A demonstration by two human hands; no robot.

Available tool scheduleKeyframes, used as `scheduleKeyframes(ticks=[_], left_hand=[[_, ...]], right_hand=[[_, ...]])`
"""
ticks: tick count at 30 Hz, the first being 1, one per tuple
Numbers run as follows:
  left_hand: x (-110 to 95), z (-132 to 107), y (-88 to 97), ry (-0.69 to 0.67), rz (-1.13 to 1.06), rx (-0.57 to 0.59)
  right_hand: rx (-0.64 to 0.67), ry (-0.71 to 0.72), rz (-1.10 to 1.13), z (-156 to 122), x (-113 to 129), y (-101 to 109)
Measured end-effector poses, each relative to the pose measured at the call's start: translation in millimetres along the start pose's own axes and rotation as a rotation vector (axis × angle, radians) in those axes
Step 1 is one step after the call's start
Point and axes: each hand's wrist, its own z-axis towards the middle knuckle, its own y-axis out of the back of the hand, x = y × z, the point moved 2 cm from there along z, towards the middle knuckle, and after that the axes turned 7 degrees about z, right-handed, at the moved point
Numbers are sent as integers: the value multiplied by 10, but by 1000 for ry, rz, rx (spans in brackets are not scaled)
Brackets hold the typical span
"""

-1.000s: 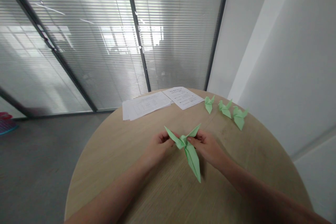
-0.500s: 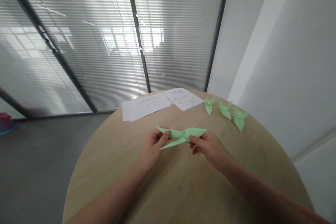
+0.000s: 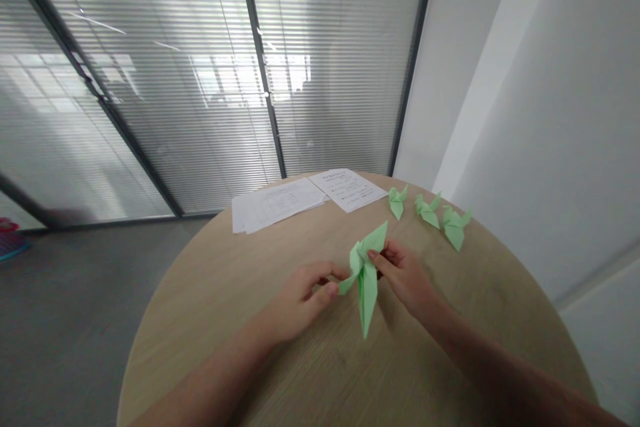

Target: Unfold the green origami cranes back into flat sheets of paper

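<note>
A pale green folded-paper bird (image 3: 367,280) is held above the table, one long point hanging down and another rising to the upper right. My right hand (image 3: 403,273) pinches its right side near the middle, thumb in front and fingers behind. At the bird's left, my left hand (image 3: 305,297) has its thumb and fingers at the end of a curved, narrow point, which looks pinched there. The very tip is hidden at the thumb.
Three more green paper birds, the left bird (image 3: 397,201), middle bird (image 3: 428,210) and right bird (image 3: 455,228), stand at the table's (image 3: 210,320) far right. Printed sheets (image 3: 280,203) and another sheet (image 3: 349,189) lie at the back, before a blinds-covered glass partition (image 3: 340,80).
The paper bird has been turned from lying sideways to pointing up and down, and sits slightly further right. My left hand has shifted right and lower, onto a different-looking part of it.
</note>
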Motion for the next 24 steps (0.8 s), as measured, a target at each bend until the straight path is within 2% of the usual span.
scheduleKeyframes(ticks=[3, 6, 12, 20, 24], left_hand=[[53, -2, -56, 102, -188, 36], [78, 40, -117, 187, -314, 24], [226, 116, -236, 324, -308, -114], [289, 150, -213, 315, -477, -277], [319, 131, -198, 284, -377, -332]], right_hand=[[4, 79, -100, -19, 7, -3], [1, 76, -105, -34, -9, -21], [61, -9, -21, -76, -52, -128], [141, -124, 277, -119, 13, -226], [207, -232, 431, -162, 2, -287]])
